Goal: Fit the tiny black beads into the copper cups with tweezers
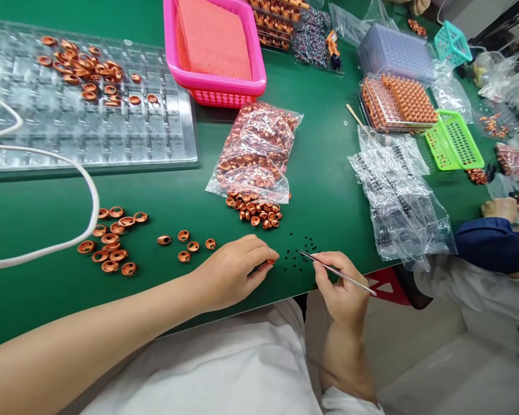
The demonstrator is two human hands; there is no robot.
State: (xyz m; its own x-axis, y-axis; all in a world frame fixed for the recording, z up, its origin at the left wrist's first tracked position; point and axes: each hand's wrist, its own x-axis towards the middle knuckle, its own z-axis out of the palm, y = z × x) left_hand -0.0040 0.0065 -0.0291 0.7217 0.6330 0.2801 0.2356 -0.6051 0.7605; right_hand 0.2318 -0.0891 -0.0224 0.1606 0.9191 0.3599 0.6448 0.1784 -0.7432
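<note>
My left hand (233, 271) rests on the green table (324, 190), fingers pinched on a small copper ring (270, 262) at its fingertips. My right hand (339, 288) grips metal tweezers (335, 271), whose tip points left at a scatter of tiny black parts (298, 253). A pile of loose copper rings (255, 208) lies just beyond my hands, spilled from a clear bag of rings (255, 150). More copper rings (112, 242) lie in a group to the left.
A clear blister tray (86, 121) with copper rings sits far left, crossed by a white cable (86, 184). A pink basket (214, 52) stands behind. Plastic bags (398, 196), a green basket (454, 138) and orange parts tray (398, 101) lie right. Another person's sleeve (493, 245) is at right.
</note>
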